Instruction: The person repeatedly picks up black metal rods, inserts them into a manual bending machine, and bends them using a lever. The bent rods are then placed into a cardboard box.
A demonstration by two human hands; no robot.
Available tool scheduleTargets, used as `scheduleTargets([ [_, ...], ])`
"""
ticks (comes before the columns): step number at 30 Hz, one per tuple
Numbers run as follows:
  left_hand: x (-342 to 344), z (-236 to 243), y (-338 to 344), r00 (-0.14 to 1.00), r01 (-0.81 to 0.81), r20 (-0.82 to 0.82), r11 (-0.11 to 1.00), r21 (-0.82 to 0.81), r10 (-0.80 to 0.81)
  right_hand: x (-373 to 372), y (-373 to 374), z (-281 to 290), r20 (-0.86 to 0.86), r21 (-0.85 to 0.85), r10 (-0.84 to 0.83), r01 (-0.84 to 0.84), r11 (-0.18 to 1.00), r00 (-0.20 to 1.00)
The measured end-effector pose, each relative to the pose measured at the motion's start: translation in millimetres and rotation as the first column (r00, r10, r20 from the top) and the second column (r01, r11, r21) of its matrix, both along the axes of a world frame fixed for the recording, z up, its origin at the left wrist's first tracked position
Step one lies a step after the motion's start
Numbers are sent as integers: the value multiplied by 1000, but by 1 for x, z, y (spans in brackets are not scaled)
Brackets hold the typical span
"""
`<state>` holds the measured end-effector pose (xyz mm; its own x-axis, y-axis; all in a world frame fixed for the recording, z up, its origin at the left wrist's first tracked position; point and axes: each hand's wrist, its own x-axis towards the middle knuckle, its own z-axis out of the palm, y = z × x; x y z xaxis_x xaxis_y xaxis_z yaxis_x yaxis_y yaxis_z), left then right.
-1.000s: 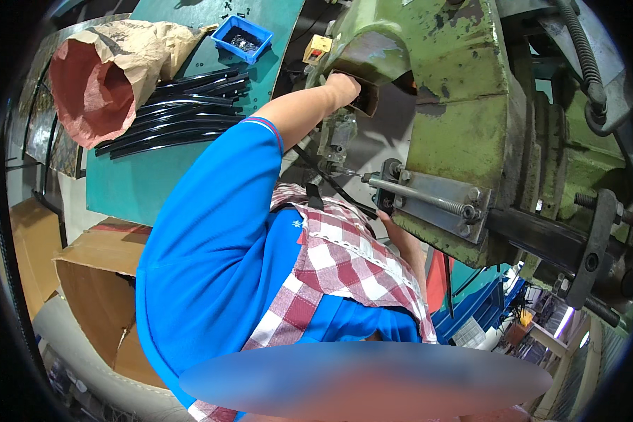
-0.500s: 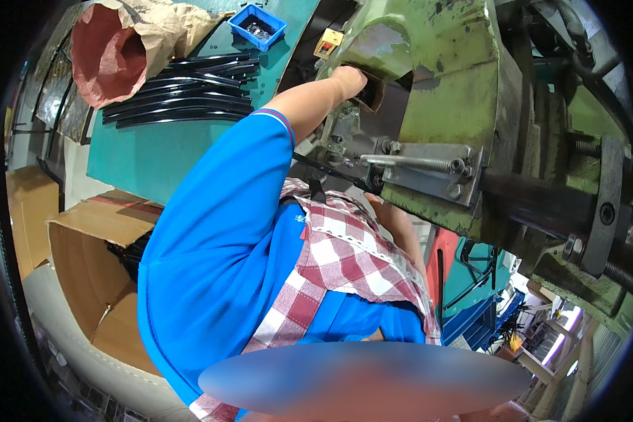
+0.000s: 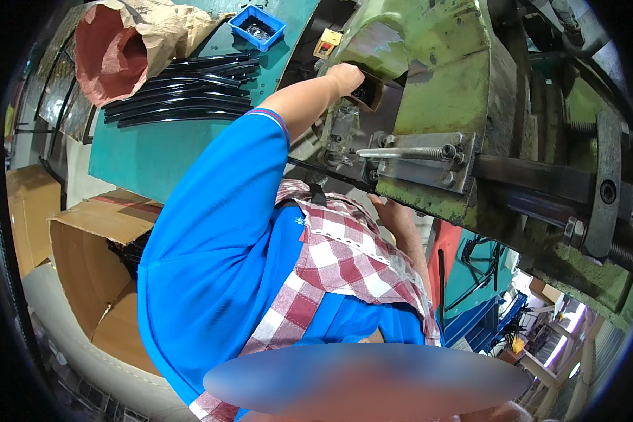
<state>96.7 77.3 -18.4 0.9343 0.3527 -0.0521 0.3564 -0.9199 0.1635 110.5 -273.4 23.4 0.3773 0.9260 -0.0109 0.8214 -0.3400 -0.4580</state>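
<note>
At the green press (image 3: 443, 98), our left hand (image 3: 345, 79) uncovers the cardboard box (image 3: 377, 97) more; whether it or our right hand (image 3: 394, 213) is open or grips, we cannot tell.

Gloss against chipped paint

Far left, smooth, glossy strips (image 3: 183, 97) look like plastic against the matt tabletop (image 3: 123, 160); the sack (image 3: 176, 29) is crinkled paper, the tray (image 3: 267, 44) smooth plastic. At right, the machine (image 3: 446, 105) is painted metal, rough and chipped, its threaded rod (image 3: 408, 152) shiny metal. Near left, the carton (image 3: 107, 221) is matt cardboard.

green machine (image 3: 439, 102) blocking the right, room above teal tabletop (image 3: 144, 151)
</note>
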Motion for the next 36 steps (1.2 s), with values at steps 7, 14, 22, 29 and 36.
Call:
scheduleTargets([
  [7, -3, -17, -1, 965, -9, 262, 998, 55, -6, 1, -3, -5, 207, 91, 77, -98, 991, 975],
  [14, -55, 36, -54, 990, 100, 141, 644, -758, 12, -2, 13, 3, -55, -50, -74, 71, 996, 996],
  [22, -99, 51, -93, 912, 389, 366, 665, -638, -183, 9, 28, 7, -13, 135, 172, -168, 976, 985],
  [29, -89, 19, -89, 942, 293, 321, 717, -632, -102, 8, 36, 12, -12, 64, 197, -196, 978, 980],
  [36, -118, 44, -97, 997, -26, 25, 642, -766, 71, 15, 41, 15, -26, 179, 179, -171, 969, 984],
])
